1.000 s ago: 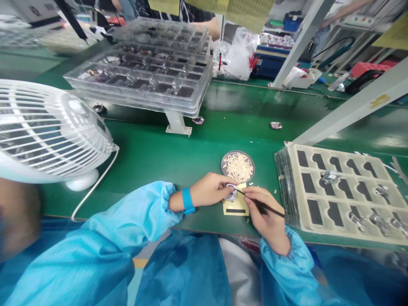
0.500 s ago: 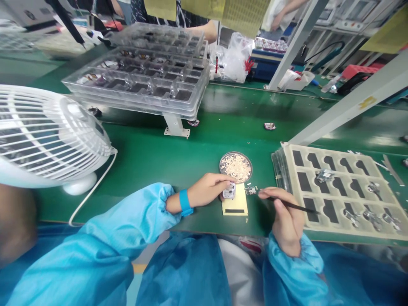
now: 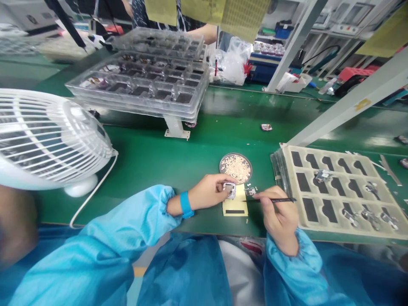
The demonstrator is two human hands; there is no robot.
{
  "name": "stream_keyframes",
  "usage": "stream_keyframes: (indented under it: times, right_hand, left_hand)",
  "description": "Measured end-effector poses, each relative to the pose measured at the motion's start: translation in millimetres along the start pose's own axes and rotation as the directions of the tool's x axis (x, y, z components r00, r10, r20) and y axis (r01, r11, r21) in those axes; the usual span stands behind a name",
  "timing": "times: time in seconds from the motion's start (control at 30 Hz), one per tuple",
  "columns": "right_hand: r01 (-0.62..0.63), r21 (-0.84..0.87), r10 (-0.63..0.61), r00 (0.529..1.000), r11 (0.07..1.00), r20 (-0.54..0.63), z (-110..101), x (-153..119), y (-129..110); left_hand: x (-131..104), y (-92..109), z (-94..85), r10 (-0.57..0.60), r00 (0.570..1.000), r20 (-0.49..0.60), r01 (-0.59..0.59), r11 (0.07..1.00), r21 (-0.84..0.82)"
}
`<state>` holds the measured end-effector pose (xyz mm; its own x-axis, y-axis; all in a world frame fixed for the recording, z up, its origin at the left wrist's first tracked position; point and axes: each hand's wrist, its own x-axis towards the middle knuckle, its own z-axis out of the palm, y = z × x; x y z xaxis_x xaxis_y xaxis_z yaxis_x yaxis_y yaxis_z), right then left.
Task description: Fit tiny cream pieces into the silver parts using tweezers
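My left hand pinches a small square framed part above the left edge of a yellow pad. Between the fingers of my right hand is a thin black tool, its tip pointing left over the pad. A small metal component lies just right of the pad, close to my right fingertips. Behind my left fingers stands a round dish filled with small pale pieces.
At the right is a cream tray with several metal parts. A white fan stands left, its cord on the green table. Clear stacked trays rest on a raised stand behind. A slanted white post rises at right.
My right hand has moved slightly left, and the black tool has swung so its tip points left over the pad. The framed part in my left hand is turned a little.
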<state>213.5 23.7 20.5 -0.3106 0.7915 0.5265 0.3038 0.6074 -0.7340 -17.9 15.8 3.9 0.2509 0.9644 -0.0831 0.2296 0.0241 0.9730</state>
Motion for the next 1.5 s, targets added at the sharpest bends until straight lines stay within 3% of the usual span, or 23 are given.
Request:
stream_keyframes:
  times: [0.17,0.47,0.67,0.83,0.9,0.97,1.07,1.17,1.23,1.37,1.5]
  right_hand:
    - [-0.042,0.139,0.044,0.999,0.989,-0.018,7,-4,8]
    - [-0.007,0.096,0.011,0.999,0.995,-0.04,12,-7,14]
    - [-0.173,0.24,0.152,0.983,0.955,0.105,6,-4,16]
    - [-0.21,0.342,0.152,0.971,0.916,0.187,3,-1,16]
    - [-0.2,0.388,0.162,0.978,0.9,0.13,1,-2,14]
    - [-0.182,0.396,0.199,0.98,0.9,0.0,-1,-1,12]
    - [-0.254,0.197,0.275,0.958,0.947,-0.084,-5,4,10]
    - [-0.314,-0.138,0.318,0.948,0.939,0.006,-6,9,10]
    - [-0.322,-0.273,0.354,0.932,0.907,0.076,-4,10,11]
    - [-0.381,-0.358,0.448,0.886,0.852,0.123,0,6,12]
    - [-0.394,-0.386,0.468,0.876,0.834,0.118,-2,5,11]
  left_hand:
    - [-4,7,-2.5,0.122,0.992,-0.034,-0.112,0.969,0.222]
    - [-2,1,-2.3,0.082,0.994,-0.065,-0.067,0.976,0.209]
    - [-2,6,-5.1,0.111,0.991,-0.078,-0.093,0.974,0.205]
    - [-2,9,-5.8,0.092,0.995,-0.039,-0.082,0.975,0.206]
    - [-1,7,-5.5,0.062,0.996,-0.061,-0.05,0.981,0.188]
    - [1,3,-5.8,0.025,0.995,-0.098,-0.015,0.995,0.1]
    - [5,-1,-7.4,-0.034,0.993,-0.113,0.024,0.996,-0.087]
    - [9,-1,-9.6,-0.087,0.991,-0.103,0.069,0.984,-0.166]
    - [11,1,-11.4,-0.12,0.989,-0.083,0.105,0.981,-0.165]
    - [12,9,-16.5,-0.177,0.983,-0.045,0.174,0.983,-0.064]
    - [15,15,-21.1,-0.216,0.973,-0.085,0.221,0.974,0.054]
